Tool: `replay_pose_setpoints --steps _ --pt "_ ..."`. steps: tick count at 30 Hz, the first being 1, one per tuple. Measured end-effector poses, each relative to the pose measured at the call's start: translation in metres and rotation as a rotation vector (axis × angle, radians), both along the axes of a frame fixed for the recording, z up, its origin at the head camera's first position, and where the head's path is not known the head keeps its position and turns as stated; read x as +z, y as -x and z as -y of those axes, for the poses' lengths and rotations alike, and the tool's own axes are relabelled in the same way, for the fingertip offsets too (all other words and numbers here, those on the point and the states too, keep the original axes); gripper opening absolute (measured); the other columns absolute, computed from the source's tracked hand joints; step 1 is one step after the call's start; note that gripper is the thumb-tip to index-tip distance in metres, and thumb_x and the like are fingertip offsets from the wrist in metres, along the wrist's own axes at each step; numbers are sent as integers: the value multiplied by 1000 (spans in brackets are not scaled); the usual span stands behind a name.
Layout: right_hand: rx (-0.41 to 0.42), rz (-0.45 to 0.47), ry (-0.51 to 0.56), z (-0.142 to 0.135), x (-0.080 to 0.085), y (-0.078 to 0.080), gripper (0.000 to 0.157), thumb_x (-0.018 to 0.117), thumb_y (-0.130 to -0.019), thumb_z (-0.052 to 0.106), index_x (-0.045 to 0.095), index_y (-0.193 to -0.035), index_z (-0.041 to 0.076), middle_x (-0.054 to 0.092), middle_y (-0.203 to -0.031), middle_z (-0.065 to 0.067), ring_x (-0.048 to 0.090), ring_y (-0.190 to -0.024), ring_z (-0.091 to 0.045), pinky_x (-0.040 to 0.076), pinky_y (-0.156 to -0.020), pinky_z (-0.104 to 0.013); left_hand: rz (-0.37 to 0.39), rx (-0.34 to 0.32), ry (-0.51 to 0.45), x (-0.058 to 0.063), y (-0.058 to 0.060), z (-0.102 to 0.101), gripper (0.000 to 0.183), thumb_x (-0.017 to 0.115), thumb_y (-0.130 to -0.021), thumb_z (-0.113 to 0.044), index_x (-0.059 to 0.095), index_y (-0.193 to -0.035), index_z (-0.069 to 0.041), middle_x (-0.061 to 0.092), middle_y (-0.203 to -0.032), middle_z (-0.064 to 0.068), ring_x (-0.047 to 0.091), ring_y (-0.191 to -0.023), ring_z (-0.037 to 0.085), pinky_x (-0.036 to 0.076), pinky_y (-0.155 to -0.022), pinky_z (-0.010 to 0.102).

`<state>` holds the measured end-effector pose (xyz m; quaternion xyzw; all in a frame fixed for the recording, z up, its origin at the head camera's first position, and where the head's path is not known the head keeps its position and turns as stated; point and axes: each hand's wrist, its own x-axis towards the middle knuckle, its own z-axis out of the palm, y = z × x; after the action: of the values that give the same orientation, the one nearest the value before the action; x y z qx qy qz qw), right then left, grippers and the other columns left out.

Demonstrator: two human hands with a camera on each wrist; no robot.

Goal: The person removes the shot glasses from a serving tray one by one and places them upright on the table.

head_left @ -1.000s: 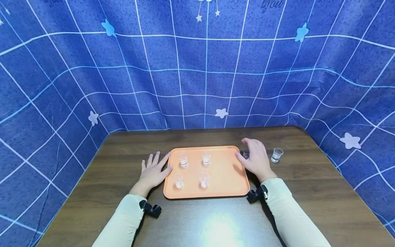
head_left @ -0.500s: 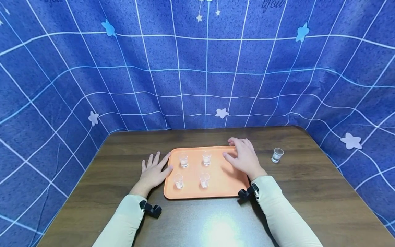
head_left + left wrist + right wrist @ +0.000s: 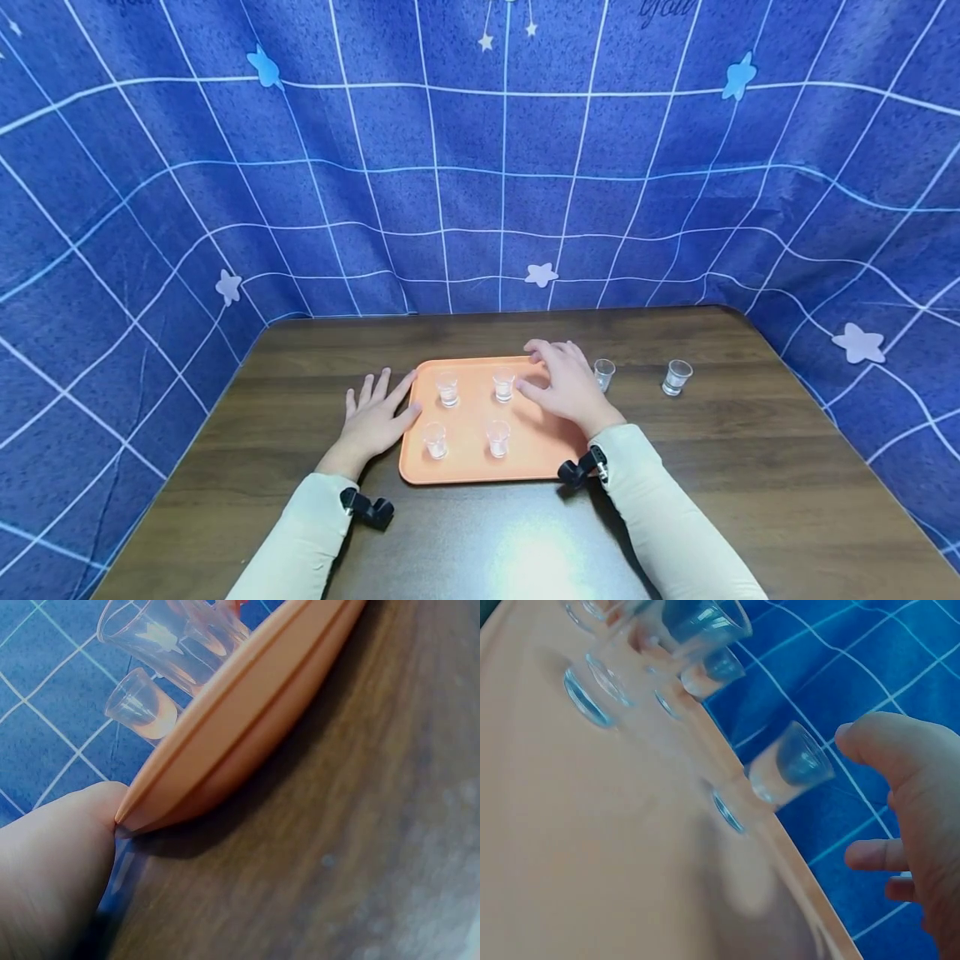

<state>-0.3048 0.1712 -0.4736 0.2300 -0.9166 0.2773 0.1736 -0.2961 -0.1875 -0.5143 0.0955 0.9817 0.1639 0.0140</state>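
I'd call this a reach for the far right cup [image 3: 503, 386] on the tray [image 3: 465, 417]. The right hand [image 3: 566, 385] hovers close beside it, grip wide and holding nothing; whether a fingertip touches it, I can't tell. The next move seems to call for a light pinch that leaves the near right cup [image 3: 497, 438] undisturbed. The left hand [image 3: 375, 421], fingers spread, touches the tray's left edge, gripping nothing. The far right cup stands upright, small and clear, flaring toward its rim. An outer cup [image 3: 677, 377] stands farther right on the table [image 3: 750, 467].
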Motion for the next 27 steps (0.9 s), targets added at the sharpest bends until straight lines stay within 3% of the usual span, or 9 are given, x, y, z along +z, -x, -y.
replay_pose_setpoints --steps 10,19,27 --pt "41 85 0 21 -2 1 60 74 -85 52 59 -130 14 73 -104 5 56 -120 -29 21 -120 -53 -15 -5 15 0 1 0 70 37 -101 -65 22 -162 -35 10 -168 20 0 -152 49 -8 -113 73" --pt "38 127 7 29 -6 1 51 73 -88 50 61 -125 18 71 -97 8 57 -110 -25 35 -109 -45 -18 -14 6 -2 2 3 69 38 -101 -64 24 -162 -35 12 -168 20 2 -152 49 -6 -113 73" --pt "56 115 -18 32 -7 0 39 72 -92 41 61 -121 18 70 -92 3 58 -108 -29 36 -107 -48 -29 -13 6 -2 2 1 68 39 -101 -64 25 -161 -36 14 -167 20 4 -152 49 -5 -113 73"
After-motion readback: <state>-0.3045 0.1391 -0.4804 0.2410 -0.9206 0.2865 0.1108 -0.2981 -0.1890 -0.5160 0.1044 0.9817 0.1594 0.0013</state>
